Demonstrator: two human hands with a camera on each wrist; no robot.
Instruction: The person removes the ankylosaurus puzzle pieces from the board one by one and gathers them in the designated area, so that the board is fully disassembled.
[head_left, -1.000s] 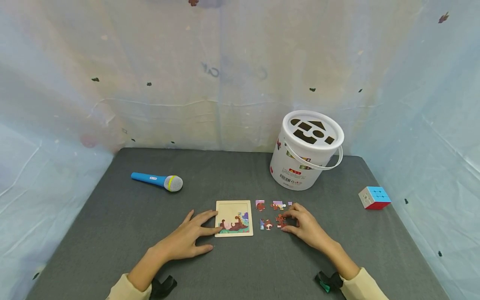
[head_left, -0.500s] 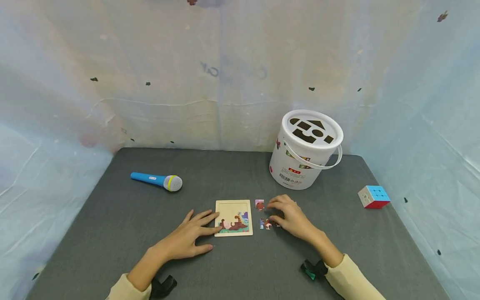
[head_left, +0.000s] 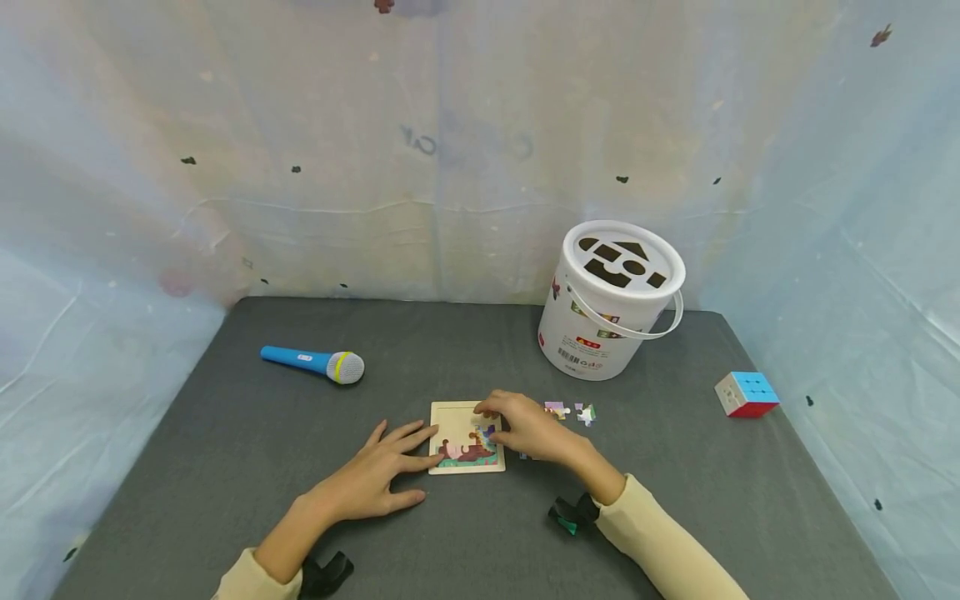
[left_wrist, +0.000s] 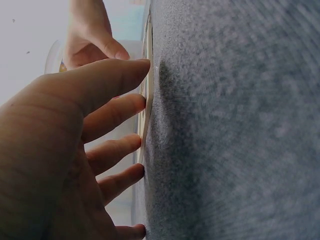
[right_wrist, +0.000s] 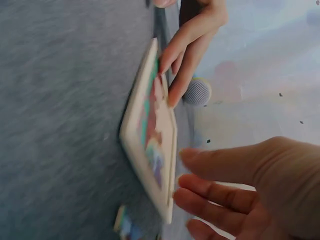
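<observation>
A square wooden puzzle board [head_left: 454, 418], partly filled with a brown, green and purple picture along its bottom and right, lies on the dark table. My left hand [head_left: 369, 482] is spread flat, its fingertips resting on the board's left edge. Over the board's upper right hovers my right hand [head_left: 528, 427]. Its fingers [right_wrist: 210, 197] bend loosely; the right wrist view shows a gap between thumb and index finger with nothing visible in it. Right of the board lie a purple puzzle piece [head_left: 557, 409] and a white-green puzzle piece [head_left: 586, 415]. Other pieces are hidden beneath the right hand.
A white bucket [head_left: 600, 333] with shape holes in its lid stands at the back right. Near the right edge sits a cube puzzle [head_left: 748, 395]. A blue toy microphone [head_left: 313, 362] lies at the back left. Pale sheeting [head_left: 465, 150] hangs behind the table [head_left: 420, 333].
My right hand has moved left, from the loose pieces on the right to above the board, uncovering the white-green piece. My left hand has stayed on the board.
</observation>
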